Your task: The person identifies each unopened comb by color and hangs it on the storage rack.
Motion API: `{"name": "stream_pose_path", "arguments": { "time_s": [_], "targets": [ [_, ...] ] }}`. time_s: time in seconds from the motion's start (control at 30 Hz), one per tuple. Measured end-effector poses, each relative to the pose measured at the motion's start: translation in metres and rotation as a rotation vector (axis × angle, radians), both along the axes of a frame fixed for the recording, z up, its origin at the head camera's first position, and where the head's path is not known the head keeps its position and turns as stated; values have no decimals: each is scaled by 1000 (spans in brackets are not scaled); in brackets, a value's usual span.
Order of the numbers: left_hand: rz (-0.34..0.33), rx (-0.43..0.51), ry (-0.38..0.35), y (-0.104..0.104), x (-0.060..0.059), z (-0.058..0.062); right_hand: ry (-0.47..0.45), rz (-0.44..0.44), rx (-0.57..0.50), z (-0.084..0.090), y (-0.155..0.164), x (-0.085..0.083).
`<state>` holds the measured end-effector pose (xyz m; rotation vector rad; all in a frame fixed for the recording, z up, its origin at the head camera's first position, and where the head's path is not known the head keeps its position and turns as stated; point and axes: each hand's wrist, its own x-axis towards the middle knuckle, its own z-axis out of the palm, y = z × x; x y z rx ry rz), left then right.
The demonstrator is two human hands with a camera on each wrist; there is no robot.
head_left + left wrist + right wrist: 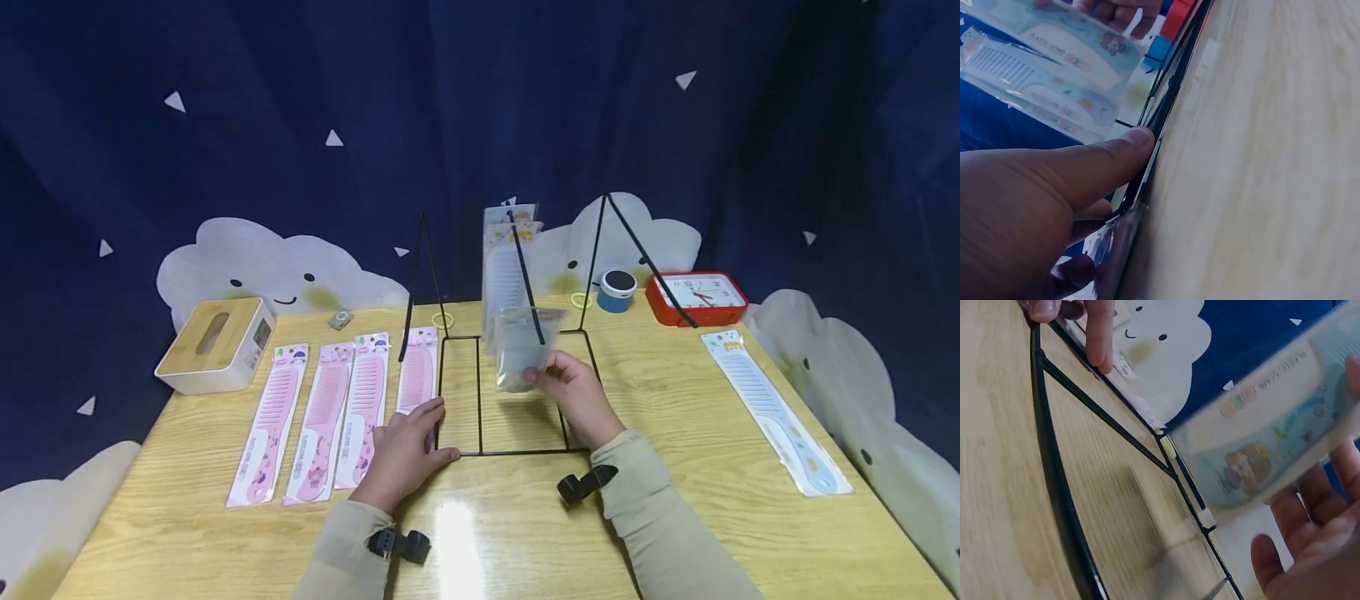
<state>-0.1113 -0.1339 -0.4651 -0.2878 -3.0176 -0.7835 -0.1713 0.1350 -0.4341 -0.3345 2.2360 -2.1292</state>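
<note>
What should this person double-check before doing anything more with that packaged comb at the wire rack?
1. Left hand steadying the wire rack base: ok.
2. Right hand gripping the blue comb packet: ok, pinched at its lower end.
3. Packet's top hole on the hook: cannot tell.
4. Rack flat on the table: ok.
5. Pink comb packets clear of the rack: not ok; the nearest lies against its left edge.

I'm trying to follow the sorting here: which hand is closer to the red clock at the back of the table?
The right hand. It holds a packaged comb at the wire rack, on the red clock's side; the left hand rests at the rack's opposite corner.
</note>
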Motion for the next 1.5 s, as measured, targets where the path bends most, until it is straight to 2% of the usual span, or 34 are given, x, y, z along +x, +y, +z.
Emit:
{"name": "stream_pose_path", "arguments": {
  "time_s": [0.2, 0.37, 0.57, 0.93, 1.1, 1.23, 1.5],
  "targets": [
    [2, 7, -2, 0, 0, 1, -47, -114, -57, 4, -4, -1],
    [-1, 10, 1, 0, 1, 2, -89, -184, -63, 12, -7, 1],
    [-2, 13, 7, 0, 1, 1, -96, -186, -60, 15, -8, 2],
    [2, 10, 2, 1, 0, -2, -142, -184, 25, -4, 1, -4],
    [5, 3, -2, 1, 0, -3, -138, -178, 61, -15, 12, -10],
    [8, -7, -7, 1, -1, -4, -113, -190, 88, -16, 27, -13],
    [1, -8, 4, 0, -2, -3, -68, -301, 229, -12, 79, -11]
  ]
}}
